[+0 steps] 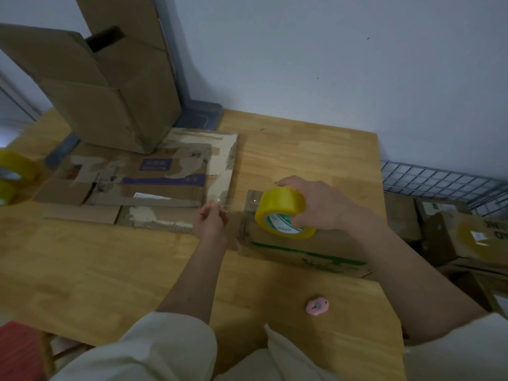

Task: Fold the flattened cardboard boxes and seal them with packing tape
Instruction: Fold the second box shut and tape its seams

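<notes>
Head view: right hand (316, 204) grips a yellow tape roll (283, 213), fingers curled over its top, roll resting on a small box (308, 248) with green print, at the right side of the wooden table (110, 270). Left hand (211, 221) just left of the box, fingertips pinching the clear tape end (220, 207), strip stretched from the roll across the box's left end. Flat boxes (154, 177) lie stacked left of the hands, torn paper and old tape on them. Upright open box (110, 86) stands behind them by the wall. Two more yellow rolls (13, 171) at the far left edge, blurred. Pink cutter (317, 306) on the table near the right forearm. Wire rack (439, 177) and more boxes (467, 237) off the table's right side. Pale sleeves (165, 345) at bottom. Red object (16, 350) bottom left, cannot tell what.
</notes>
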